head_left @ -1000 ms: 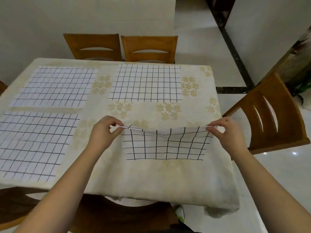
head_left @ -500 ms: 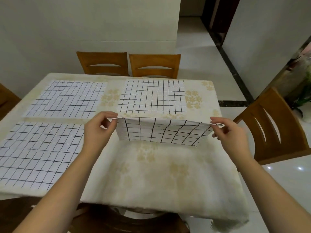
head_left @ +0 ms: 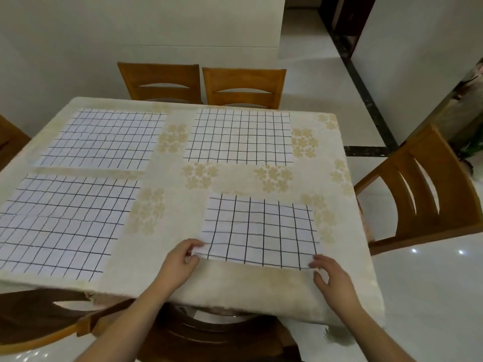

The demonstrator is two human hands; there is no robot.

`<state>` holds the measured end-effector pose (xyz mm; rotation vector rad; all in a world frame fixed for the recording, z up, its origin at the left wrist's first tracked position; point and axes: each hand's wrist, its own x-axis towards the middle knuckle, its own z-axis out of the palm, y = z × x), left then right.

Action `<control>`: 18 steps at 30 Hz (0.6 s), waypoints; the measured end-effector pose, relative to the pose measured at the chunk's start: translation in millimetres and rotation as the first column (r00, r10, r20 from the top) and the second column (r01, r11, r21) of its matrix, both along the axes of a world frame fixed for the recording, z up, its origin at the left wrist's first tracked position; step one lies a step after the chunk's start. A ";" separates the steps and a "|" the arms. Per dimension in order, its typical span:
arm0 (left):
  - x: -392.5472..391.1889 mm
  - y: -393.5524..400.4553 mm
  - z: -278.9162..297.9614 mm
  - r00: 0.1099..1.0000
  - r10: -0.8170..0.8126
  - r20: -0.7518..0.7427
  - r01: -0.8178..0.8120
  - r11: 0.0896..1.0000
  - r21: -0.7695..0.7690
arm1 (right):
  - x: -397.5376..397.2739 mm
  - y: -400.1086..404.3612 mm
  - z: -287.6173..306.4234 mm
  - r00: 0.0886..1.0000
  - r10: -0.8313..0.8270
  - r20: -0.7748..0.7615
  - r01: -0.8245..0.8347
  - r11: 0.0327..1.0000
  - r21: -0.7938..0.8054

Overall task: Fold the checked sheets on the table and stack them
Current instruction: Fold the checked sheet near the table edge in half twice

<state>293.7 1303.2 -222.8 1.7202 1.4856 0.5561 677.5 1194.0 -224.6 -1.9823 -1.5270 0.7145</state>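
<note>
Laying folded sheet (head_left: 260,232) flat on near right of counter (head_left: 230,286); a second ago hanging lifted between both hands, now down. Left hand (head_left: 179,265) pinching near left corner; right hand (head_left: 330,276) loosening at near right corner, fingers parting, looking just released. Leaving three unfolded sheets: far right (head_left: 239,138), far left (head_left: 104,141), near left (head_left: 62,223). Meaning first fold finishing; stacking not yet begun.
</note>
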 end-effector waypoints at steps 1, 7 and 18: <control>0.3 -4.2 -10.4 0.999 0.037 -0.010 -0.037 0.998 -0.057 | -2.4 -5.1 -8.5 1.000 0.010 -0.005 -0.011 0.999 -0.043; 5.8 -17.4 -43.0 0.908 0.416 0.045 -0.382 0.869 -0.314 | -11.9 -12.4 -34.3 0.986 -0.015 0.168 0.047 0.981 -0.190; 12.9 -16.4 -41.1 0.907 0.417 0.051 -0.369 0.849 -0.379 | -52.9 15.8 -40.5 0.894 0.376 0.244 -0.322 0.917 -0.233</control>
